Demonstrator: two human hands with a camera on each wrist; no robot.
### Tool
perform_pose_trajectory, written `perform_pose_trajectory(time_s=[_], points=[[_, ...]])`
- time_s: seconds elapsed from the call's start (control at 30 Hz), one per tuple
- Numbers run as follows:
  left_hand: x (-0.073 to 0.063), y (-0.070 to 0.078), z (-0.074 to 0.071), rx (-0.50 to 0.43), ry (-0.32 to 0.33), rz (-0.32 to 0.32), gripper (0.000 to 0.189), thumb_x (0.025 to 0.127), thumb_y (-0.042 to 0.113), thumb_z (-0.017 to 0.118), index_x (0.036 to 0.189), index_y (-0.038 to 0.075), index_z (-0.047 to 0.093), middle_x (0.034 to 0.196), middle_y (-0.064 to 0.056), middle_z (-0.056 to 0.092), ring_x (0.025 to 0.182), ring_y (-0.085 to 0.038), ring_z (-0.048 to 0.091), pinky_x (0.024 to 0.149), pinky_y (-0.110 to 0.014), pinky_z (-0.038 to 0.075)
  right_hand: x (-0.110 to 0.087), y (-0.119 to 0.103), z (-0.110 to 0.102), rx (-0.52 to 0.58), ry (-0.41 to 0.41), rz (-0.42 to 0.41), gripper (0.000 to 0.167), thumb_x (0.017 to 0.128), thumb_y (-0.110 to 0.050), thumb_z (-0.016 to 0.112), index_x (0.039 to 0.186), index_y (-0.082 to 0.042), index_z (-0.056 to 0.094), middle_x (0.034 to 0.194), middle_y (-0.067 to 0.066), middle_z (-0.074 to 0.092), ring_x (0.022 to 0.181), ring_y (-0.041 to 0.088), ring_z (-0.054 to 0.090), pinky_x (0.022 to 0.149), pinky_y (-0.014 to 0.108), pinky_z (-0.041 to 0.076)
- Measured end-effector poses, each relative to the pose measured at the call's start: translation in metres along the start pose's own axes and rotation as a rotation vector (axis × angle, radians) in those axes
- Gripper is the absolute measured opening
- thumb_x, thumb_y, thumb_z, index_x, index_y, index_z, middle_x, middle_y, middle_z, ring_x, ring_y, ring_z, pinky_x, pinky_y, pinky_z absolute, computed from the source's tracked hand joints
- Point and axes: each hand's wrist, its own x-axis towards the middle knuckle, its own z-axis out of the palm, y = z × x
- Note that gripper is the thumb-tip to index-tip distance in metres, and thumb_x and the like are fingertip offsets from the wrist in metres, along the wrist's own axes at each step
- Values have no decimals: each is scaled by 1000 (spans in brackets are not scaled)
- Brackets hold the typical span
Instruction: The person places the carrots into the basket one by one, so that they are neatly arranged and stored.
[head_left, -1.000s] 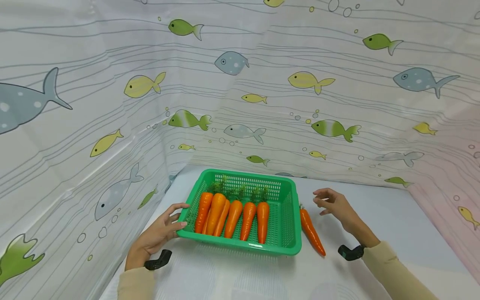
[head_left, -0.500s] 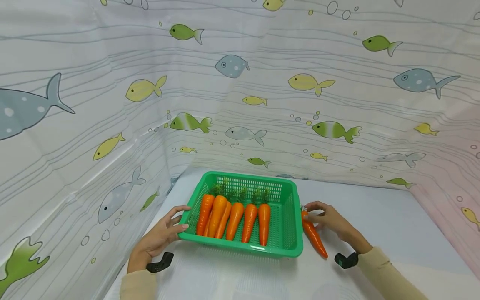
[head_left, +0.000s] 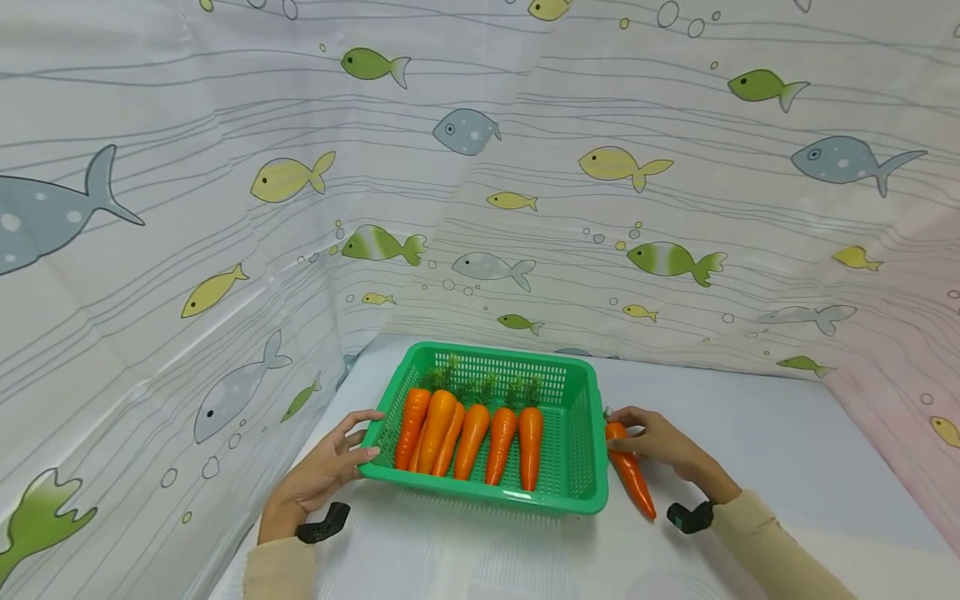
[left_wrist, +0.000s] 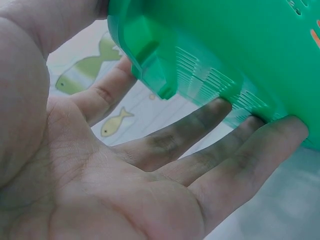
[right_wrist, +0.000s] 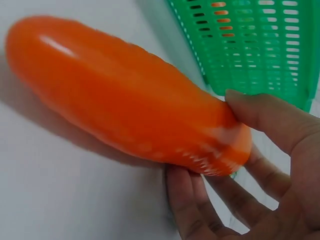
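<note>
A green plastic basket [head_left: 558, 502] with slotted walls stands on the table, with several orange carrots [head_left: 471, 442] lying side by side in it, green tops toward the back. My left hand [head_left: 322, 467] holds the basket's left front corner. In the left wrist view, the fingers [left_wrist: 170, 142] reach up against the basket's outer wall [left_wrist: 240, 45], thumb near the rim. Just right of the basket, one loose carrot [head_left: 633, 483] lies on the table, tip toward me. My right hand [head_left: 660, 442] pinches its thick top end; in the right wrist view, thumb and fingers sit on either side of the carrot [right_wrist: 115, 95].
The pale table [head_left: 750, 450] stretches to the right of the basket and in front of it. Behind and to the left rise white sheets [head_left: 540, 233] printed with fish, close to the basket's back and left sides.
My right hand has moved left and down from beside the loose carrot and taken hold of its top end. The left hand stays at the basket's corner.
</note>
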Motion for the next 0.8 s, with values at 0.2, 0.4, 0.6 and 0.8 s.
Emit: perform_pose_trajectory(time_s=[0.2,0.4,0.6,0.8], points=[[1,-1,0,-11,-10,3,64,100,7,65,154,10,31,164,-27,8,146,-47,21,97,-42,50,-4,2,-7,-9,37,40,48,90,-29,80,129,-6,62,133,19,57,100,28,59,80,40,55],[1,-4,-3,-22,-7,-9,64,100,6,64,154,12,31,166,-24,3,151,-47,11,100,-42,48,-10,5,-13,18,59,47,55,92,-30,78,137,-4,60,136,21,54,98,28,58,80,40,55],[1,-4,-3,-33,-1,-14,65,100,5,65,154,12,31,165,-22,7,149,-46,15,100,-44,48,-14,2,-20,51,93,56,55,95,-26,76,140,-3,57,142,26,49,98,30,57,81,42,55],[1,-2,-2,-20,-4,-16,63,101,4,63,154,12,31,166,-23,5,150,-47,13,100,-43,47,-16,0,-28,91,108,52,56,96,-28,74,142,-2,55,142,25,51,105,31,58,86,45,55]])
